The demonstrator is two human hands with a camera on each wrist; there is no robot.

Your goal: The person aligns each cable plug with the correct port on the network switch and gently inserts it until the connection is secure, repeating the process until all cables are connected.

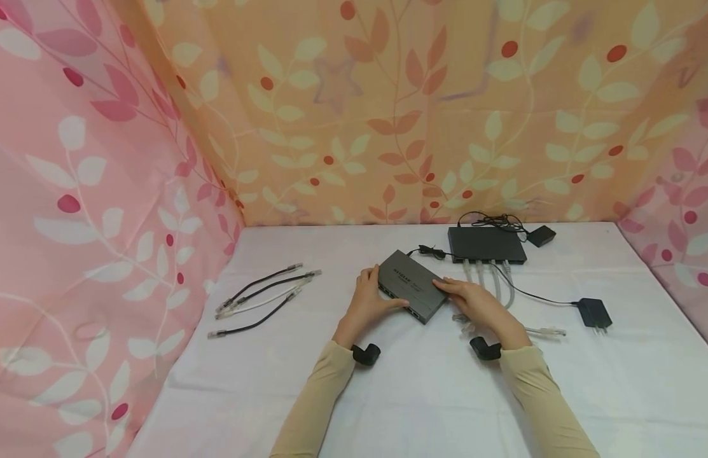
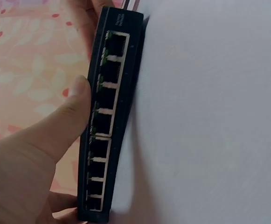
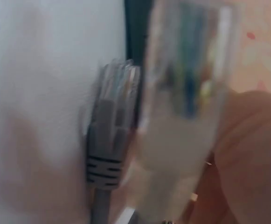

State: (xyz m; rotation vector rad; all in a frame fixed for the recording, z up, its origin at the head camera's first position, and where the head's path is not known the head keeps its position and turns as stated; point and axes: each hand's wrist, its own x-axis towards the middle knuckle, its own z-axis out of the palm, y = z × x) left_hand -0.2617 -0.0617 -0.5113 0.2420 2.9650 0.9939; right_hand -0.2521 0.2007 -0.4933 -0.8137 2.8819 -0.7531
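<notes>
The gray NETGEAR box [image 1: 412, 286] is held between both hands: its left end is gripped by the left hand [image 1: 367, 302], thumb along the port edge, and its right end is pinched by the right hand [image 1: 479, 305]. Whether it's fully off the counter [image 1: 376, 407] can't really be told. Clear plugs [image 3: 186, 70] can be seen right by the right hand. Beyond it, a bigger black box [image 1: 486, 243] is parked, and a power adapter [image 1: 594, 313] is sitting off to its right. Some short cables [image 1: 256, 327] are laid out well left of the left hand.
</notes>
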